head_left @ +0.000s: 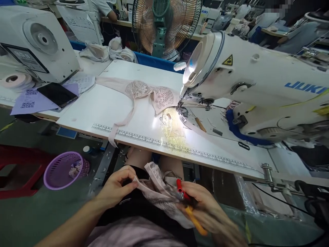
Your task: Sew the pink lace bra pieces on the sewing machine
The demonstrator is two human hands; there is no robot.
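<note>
A pale pink lace bra (160, 195) lies bunched over my lap, below the table edge. My left hand (117, 187) pinches its edge between thumb and fingers. My right hand (203, 202) is closed around a small hand tool (195, 221) with red and orange parts, blurred by motion, so its exact kind does not show. The tool's front end is against the bra's fabric. Another pale pink lace bra (138, 90) is spread on the white sewing table (84, 109), one end at the needle area of the sewing machine (246, 68).
A printed ruler (144, 138) runs along the table's front edge. A wooden-handled tool (200, 124) lies by the needle. Left are a phone (58, 94), papers and a tape roll (16, 81). A purple basket (64, 171) stands on the floor; a large fan (164, 27) is behind.
</note>
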